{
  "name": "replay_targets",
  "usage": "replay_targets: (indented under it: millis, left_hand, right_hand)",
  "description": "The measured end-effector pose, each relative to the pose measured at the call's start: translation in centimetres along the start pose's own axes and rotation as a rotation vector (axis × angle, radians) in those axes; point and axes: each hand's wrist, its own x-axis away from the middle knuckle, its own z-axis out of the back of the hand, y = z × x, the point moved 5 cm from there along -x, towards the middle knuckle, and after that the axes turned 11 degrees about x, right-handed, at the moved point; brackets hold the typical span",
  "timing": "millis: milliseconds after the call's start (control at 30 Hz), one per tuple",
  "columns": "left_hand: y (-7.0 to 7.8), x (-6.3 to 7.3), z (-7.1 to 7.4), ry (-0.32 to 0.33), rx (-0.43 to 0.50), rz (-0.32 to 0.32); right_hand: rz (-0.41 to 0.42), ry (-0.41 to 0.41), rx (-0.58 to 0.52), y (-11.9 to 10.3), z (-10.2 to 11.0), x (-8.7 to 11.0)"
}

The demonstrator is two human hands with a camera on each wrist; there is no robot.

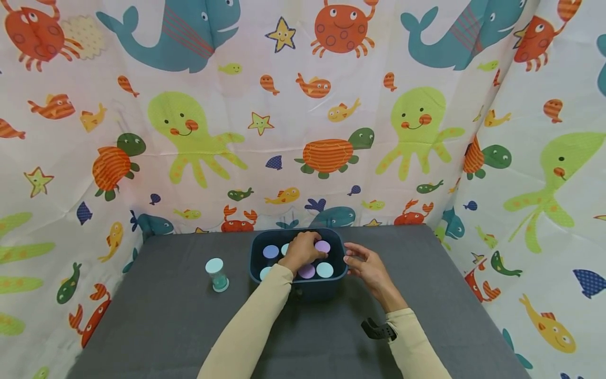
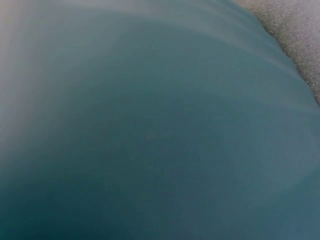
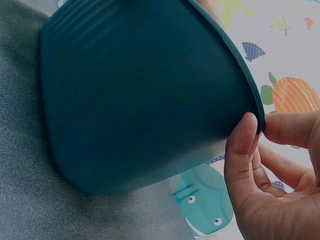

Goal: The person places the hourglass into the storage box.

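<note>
A dark teal bin (image 1: pixel 318 288) holds several small round-capped pieces, which look like sand timers, with white, blue and purple tops. My left hand (image 1: pixel 301 251) reaches down into it, thumb and fingers curled about a purple-capped sand timer (image 1: pixel 323 246); its lower part is hidden. In the left wrist view, the bin wall (image 2: pixel 160 130) fills nearly everything and the hand is out of sight. At the bin's right end, my right hand (image 3: pixel 270 185) pinches the rim between thumb and fingers.
A single sand timer (image 1: pixel 218 275) with a pale cap and teal sand stands on the grey tabletop (image 1: pixel 175 316), left of the bin. Behind and to the right hangs a curtain (image 1: pixel 284 158) printed with sea animals. A black watch (image 1: pixel 379 330) is on the right wrist.
</note>
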Motion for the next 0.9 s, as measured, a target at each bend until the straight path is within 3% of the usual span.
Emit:
replay_targets:
  millis: [300,900]
  left_hand:
    - [0.0,0.6,0.9,-0.02,-0.014,-0.042]
    - [1.7,4.2,5.6,0.108,0.075,-0.223]
  right_hand:
    - [0.002,-0.008,-0.016,-0.1,0.0,0.0]
    - [0.012,-0.003,-0.037,0.0,-0.1,0.0]
